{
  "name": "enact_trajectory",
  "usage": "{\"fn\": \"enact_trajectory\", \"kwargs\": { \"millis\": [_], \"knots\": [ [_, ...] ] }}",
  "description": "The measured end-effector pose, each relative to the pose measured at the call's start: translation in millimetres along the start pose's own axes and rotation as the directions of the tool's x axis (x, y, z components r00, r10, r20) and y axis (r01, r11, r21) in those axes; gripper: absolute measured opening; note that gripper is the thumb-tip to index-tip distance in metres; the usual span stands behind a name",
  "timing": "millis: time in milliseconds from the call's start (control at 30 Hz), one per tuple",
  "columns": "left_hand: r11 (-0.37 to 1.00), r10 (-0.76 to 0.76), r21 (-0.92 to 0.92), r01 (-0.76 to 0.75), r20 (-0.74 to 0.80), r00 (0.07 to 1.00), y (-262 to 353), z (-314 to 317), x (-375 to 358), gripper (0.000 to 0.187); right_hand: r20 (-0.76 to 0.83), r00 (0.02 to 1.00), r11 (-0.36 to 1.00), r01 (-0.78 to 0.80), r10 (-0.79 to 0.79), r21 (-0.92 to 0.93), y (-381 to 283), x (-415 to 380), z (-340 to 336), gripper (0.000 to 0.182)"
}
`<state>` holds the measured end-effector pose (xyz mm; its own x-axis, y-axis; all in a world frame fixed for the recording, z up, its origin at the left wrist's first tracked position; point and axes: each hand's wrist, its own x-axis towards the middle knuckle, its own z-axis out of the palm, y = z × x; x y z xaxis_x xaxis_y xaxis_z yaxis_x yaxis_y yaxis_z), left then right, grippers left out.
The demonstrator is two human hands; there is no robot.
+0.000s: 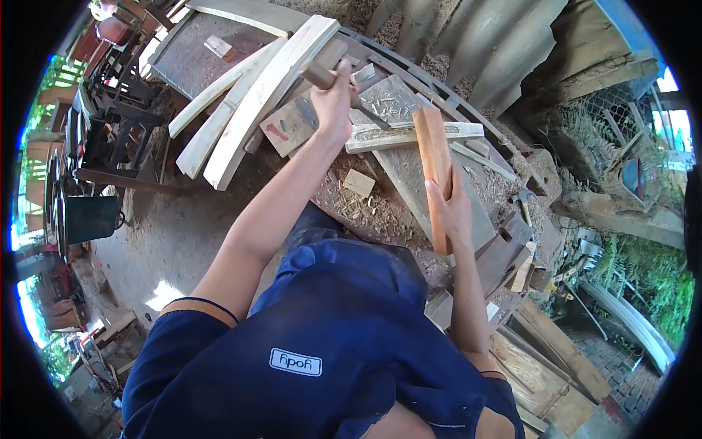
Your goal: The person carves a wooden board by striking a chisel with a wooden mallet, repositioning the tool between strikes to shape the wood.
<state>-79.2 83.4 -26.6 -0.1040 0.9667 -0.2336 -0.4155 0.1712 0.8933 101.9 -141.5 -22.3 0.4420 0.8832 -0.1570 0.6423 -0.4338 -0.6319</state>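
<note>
While the left hand (334, 107) grips a chisel (319, 75), apparently to angle its blade (375, 118) toward four o'clock at a pale rail (401, 137), the right hand (453, 206) clasps a wooden block (433, 150).

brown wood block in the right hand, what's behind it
Behind the brown wood block, the pale wooden piece shows on both sides; its stretch directly behind is covered.

Left hand (334, 104) grips chisel (319, 75), tip at slotted wood rail (461, 131); right hand (449, 205) holds squared wooden billet (431, 143). Shavings (391, 104) nearby.
</note>
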Motion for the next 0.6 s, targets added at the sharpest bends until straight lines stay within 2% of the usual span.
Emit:
{"fn": "enact_trajectory", "kwargs": {
  "millis": [67,133,200,233,267,333,367,400,467,500,533,600],
  "knots": [
    [0.987,0.043,-0.150,-0.064,-0.140,0.989,-7.4,-4.2,12.4,0.042,0.017,0.993,0.988,-0.113,0.116,-0.105,1.6,-3.0,6.5,0.079],
    [0.990,0.060,-0.118,-0.083,-0.180,0.982,-5.1,-6.9,10.5,0.041,0.022,0.992,0.989,-0.125,0.127,-0.079,-1.1,-3.2,8.7,0.079],
    [0.989,0.144,-0.031,-0.147,-0.070,0.987,-1.0,-9.5,7.4,0.040,0.023,0.990,0.989,-0.139,0.141,-0.058,-1.7,-4.8,8.1,0.079],
    [0.993,0.116,0.029,-0.115,-0.011,0.993,2.6,-9.9,6.0,0.034,0.022,0.989,0.988,-0.143,0.144,-0.057,-2.5,-5.1,8.1,0.079],
    [0.993,0.118,0.029,-0.117,-0.013,0.993,6.3,-8.3,7.4,0.034,0.024,0.989,0.988,-0.144,0.145,-0.056,-3.3,-4.7,8.7,0.080],
    [0.986,0.003,0.167,-0.016,0.081,0.997,20.7,-2.9,7.5,0.027,0.018,0.993,0.992,-0.118,0.119,-0.034,3.6,-2.6,12.6,0.079],
    [0.979,-0.177,0.111,0.169,0.058,0.983,33.3,3.4,5.7,0.030,0.006,0.995,0.995,-0.098,0.098,-0.014,7.4,-1.7,14.0,0.079],
    [0.979,-0.177,0.113,0.169,0.060,0.982,30.1,4.4,10.1,0.030,0.005,0.995,0.995,-0.099,0.099,-0.013,8.3,-1.7,13.8,0.079],
    [0.979,-0.155,-0.110,0.170,0.138,0.978,23.8,8.4,25.1,0.036,-0.010,0.998,0.998,-0.065,0.065,-0.007,8.9,-1.1,14.2,0.079],
    [0.986,-0.081,-0.139,0.095,0.103,0.991,24.5,15.3,23.8,0.036,-0.013,0.998,0.998,-0.069,0.069,-0.004,7.7,-1.0,13.7,0.079],
    [0.986,-0.086,-0.135,0.100,0.109,0.990,24.0,20.4,20.4,0.036,-0.003,0.997,0.997,-0.081,0.081,-0.006,5.7,-1.5,12.5,0.078],
    [0.969,0.073,-0.243,-0.047,0.098,0.993,27.4,31.5,11.2,0.032,0.005,0.995,0.995,-0.102,0.102,-0.007,6.7,-3.1,12.1,0.078]
  ]
}}
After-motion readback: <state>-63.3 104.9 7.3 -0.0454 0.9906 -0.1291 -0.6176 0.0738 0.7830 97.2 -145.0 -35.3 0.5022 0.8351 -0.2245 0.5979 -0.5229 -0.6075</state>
